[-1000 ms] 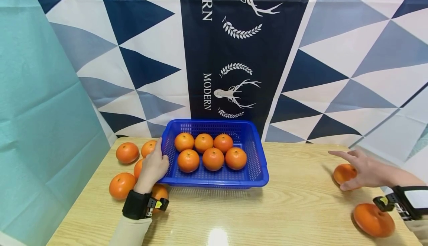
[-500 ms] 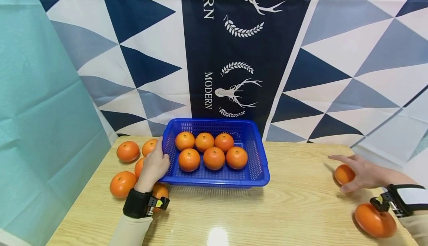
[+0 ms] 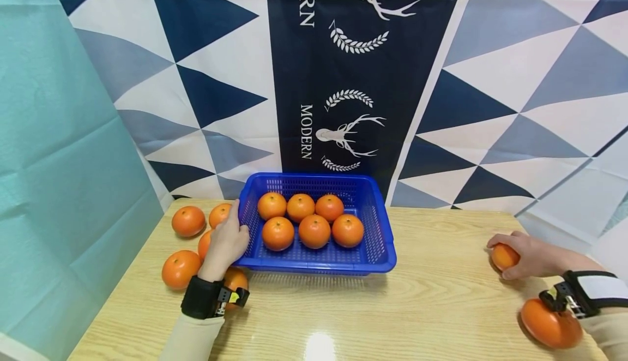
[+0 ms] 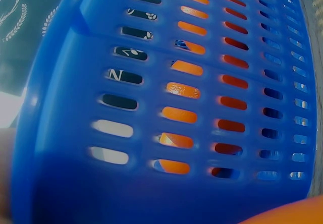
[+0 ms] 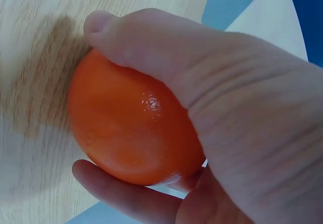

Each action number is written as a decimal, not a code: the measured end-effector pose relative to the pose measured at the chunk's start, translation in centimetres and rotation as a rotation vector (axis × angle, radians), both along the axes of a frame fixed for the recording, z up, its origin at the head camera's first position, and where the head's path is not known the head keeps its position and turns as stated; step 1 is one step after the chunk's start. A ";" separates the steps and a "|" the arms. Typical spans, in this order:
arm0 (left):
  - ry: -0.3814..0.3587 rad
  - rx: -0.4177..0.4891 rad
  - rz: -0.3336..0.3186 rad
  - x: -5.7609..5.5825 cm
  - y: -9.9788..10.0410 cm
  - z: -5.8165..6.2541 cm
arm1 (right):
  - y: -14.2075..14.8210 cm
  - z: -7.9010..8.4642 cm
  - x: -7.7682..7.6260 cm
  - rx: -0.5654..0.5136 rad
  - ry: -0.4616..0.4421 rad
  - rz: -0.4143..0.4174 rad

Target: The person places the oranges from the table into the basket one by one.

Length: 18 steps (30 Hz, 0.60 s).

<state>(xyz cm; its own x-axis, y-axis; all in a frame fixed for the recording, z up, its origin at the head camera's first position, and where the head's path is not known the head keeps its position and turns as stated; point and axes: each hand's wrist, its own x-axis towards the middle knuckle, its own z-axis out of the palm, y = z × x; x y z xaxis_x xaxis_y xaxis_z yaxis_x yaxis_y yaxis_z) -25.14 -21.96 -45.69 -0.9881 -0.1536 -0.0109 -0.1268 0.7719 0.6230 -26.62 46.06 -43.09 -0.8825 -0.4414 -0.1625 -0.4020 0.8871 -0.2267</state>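
My left hand (image 3: 228, 244) grips the left rim of a blue perforated plastic basket (image 3: 314, 268). The left wrist view shows the slotted basket wall (image 4: 68, 108) up close, with oranges visible through it. Inside the basket sit several oranges (image 3: 314, 232) in two rows. At the far right of the table, my right hand (image 3: 535, 257) holds an orange (image 3: 504, 256). Seen from the right wrist, the hand's digits curl around opposite sides of that orange (image 5: 131, 118), close over the wood.
Several loose oranges (image 3: 180, 269) lie left of the basket, some partly hidden by the left hand and forearm. Another orange (image 3: 551, 324) lies below the right wrist. A patterned cloth (image 3: 338, 66) hangs behind the wooden table (image 3: 392, 317).
The right hand's outstretched fingers have come down and curled around the orange. My left hand stays on the basket rim, and the basket holds its place.
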 end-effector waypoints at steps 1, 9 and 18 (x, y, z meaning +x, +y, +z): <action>-0.002 -0.002 0.000 -0.1 -0.1 -0.2 | 0.0 0.0 -0.1 0.008 -0.003 0.003; -0.003 0.001 -0.001 -1.0 -0.7 -1.5 | 0.1 0.1 -0.3 0.024 -0.014 0.007; 0.022 0.003 -0.003 -2.0 -1.3 -3.2 | 0.2 0.1 -0.2 0.037 0.000 0.018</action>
